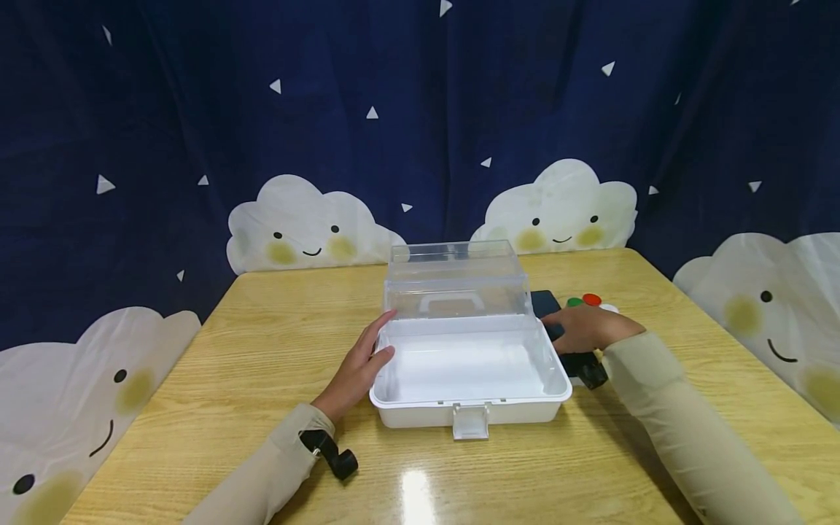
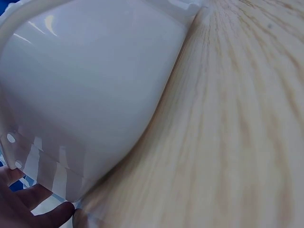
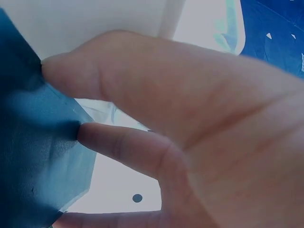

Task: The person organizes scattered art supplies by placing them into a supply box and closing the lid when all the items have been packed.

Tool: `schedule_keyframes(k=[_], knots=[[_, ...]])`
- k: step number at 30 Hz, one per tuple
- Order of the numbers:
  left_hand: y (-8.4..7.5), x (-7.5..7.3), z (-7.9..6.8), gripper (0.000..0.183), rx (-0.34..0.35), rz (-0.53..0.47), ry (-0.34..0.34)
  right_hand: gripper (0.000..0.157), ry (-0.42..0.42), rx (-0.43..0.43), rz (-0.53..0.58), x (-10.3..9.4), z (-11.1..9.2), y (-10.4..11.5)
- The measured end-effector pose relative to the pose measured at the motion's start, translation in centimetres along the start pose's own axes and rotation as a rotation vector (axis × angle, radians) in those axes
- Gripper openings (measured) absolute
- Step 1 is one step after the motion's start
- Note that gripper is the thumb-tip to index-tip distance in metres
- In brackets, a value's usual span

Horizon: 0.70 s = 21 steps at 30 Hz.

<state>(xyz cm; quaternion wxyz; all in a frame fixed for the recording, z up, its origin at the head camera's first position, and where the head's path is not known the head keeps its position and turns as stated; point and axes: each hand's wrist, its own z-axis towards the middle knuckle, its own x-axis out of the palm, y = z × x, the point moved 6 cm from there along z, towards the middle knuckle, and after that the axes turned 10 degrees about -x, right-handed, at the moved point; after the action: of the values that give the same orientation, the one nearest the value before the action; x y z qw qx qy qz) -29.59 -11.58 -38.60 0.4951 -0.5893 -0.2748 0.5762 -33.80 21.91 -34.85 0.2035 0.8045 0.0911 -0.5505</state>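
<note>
**A raised lid [image 1: 407, 273] and a half-hidden grip**

The white box [image 1: 420, 417] stands on the table [image 1: 295, 328] between the two hands, its clear lid tipped back. The left hand [image 1: 357, 364] lies along the left wall, thumb apart from the fingers, touching rather than clenching. The right hand [image 1: 580, 329] is just right of the box, fingers spread, tips at the edge of a dark object [image 1: 543, 300]; whether they pinch it, I cannot tell.

The lid looks the likeliest trouble: a knock from either hand could swing it down. A push from the left could slide the box into the dark object. If the right fingertips have only an edge, lifting could let it tilt or slip, and a careless wrist might scatter the red piece [image 1: 592, 299] and green piece [image 1: 574, 302] behind.

The right hand covers much of the dark object, so its full shape is unclear, and partly covers a white piece [image 1: 609, 308]. The left wrist view crops the fingers; the right wrist view crops the dark object.
</note>
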Motion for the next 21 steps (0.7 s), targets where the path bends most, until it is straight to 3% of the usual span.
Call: schedule_keyframes(k=[10,21], knots=[[0.4,0.0,0.1,0.053,0.017,0.016,0.005,0.082,0.000,0.010,-0.050,0.3,-0.1,0.0],[-2.6,-0.1,-1.1,0.053,0.005,-0.003,0.037,0.090,0.044,0.063,-0.044,1.2,-0.5,-0.3]])
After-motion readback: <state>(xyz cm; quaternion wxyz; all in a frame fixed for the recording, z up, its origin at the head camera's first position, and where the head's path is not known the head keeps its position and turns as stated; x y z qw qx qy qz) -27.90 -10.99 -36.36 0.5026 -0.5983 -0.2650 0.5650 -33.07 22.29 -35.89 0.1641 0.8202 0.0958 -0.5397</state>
